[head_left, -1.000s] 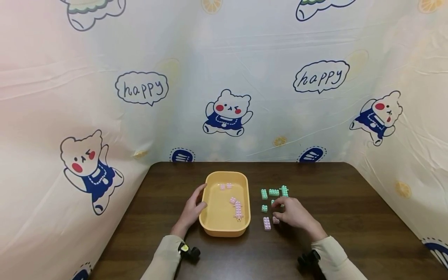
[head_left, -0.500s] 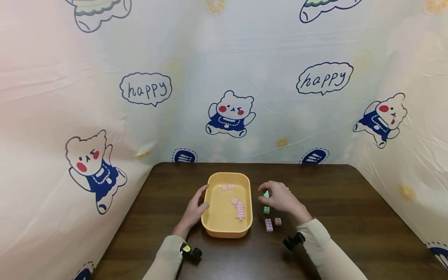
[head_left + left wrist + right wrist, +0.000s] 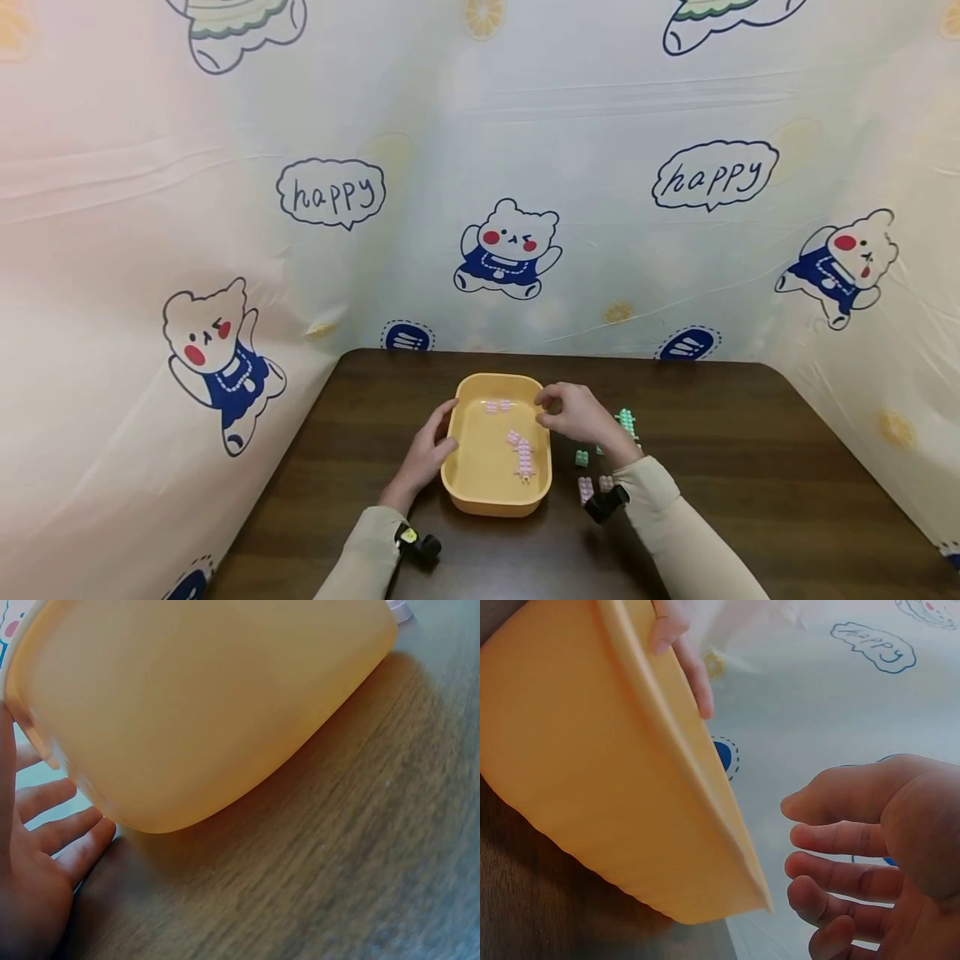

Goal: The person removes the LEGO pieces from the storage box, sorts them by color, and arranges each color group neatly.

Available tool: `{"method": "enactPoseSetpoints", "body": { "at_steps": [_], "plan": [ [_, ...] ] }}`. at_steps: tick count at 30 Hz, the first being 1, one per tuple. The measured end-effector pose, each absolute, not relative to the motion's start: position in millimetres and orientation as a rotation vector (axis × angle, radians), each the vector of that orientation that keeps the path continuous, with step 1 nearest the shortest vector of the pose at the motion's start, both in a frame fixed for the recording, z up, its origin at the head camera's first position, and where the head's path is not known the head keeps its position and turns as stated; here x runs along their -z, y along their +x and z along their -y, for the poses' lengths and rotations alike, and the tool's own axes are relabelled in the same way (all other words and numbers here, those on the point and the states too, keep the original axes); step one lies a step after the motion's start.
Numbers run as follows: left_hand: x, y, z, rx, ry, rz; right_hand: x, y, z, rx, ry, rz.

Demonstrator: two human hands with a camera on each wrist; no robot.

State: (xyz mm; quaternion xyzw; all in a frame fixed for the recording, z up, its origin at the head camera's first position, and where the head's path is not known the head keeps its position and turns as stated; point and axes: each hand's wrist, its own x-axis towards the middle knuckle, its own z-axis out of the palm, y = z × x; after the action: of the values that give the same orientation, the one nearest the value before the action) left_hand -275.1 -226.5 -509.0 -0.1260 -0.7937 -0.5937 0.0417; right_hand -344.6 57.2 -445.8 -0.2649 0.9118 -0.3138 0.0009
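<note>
Plainly, in the head view we have the yellow tray [image 3: 480,467] on the brown surface [image 3: 712,450], pink bricks [image 3: 524,457] inside it, with the left hand [image 3: 423,460] against one long side and the right hand [image 3: 579,415] just beside the other. In the left wrist view, the left hand's fingers lie nearly straight against a smooth wall that we judge light, stiff and slightly slippery. In the right wrist view, the right hand is loosely bent, nothing visible in it; we'd take hold by the rim [image 3: 671,739], and beyond hangs a printed cloth [image 3: 795,727].
</note>
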Motion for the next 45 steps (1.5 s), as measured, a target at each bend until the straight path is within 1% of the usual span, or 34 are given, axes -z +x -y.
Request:
{"method": "enactPoseSetpoints", "body": {
  "at_steps": [13,20,27,45],
  "plan": [
    [505.7,-274.7,225.0,1.821,-0.38,2.43,456.6,-353.7,-38.4,0.936,-0.829,-2.835],
    [505.7,-274.1,225.6,1.821,-0.376,2.421,451.7,-350.7,-21.8,0.921,-0.971,-2.83],
    [507.4,-274.1,225.5,1.811,-0.405,2.406,457.4,-353.3,-7.4,0.806,-1.073,-2.813],
    [506.1,-275.0,225.8,1.796,-0.412,2.433,464.3,-355.2,9.5,0.451,-0.993,-2.833]
  ]
}}
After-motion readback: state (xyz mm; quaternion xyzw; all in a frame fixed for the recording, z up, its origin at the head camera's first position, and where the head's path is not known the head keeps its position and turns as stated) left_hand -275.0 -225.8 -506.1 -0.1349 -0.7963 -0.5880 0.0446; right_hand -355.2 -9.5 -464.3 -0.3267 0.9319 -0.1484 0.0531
